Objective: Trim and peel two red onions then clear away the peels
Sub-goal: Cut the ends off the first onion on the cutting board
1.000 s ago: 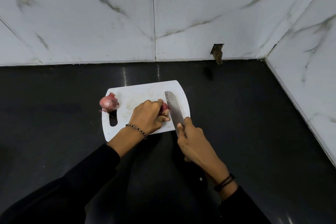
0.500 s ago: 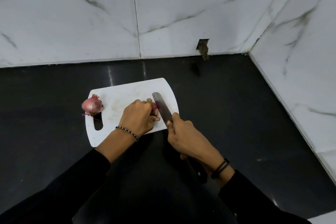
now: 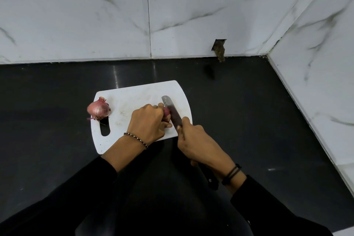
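Note:
A white cutting board lies on the black counter. My left hand grips a red onion on the board; only its right end shows past my fingers. My right hand holds a knife by its black handle, forefinger along the spine, and the blade rests against the onion's exposed end. A second red onion, unpeeled, sits at the board's left edge above the handle slot.
The black counter extends around the board. White marble walls stand behind and to the right, meeting in a corner. A small broken hole is in the back wall at counter level.
My hands, knife and onion keep the same pose on the board. The camera has shifted a little, and the blade sits slightly closer against the onion's end.

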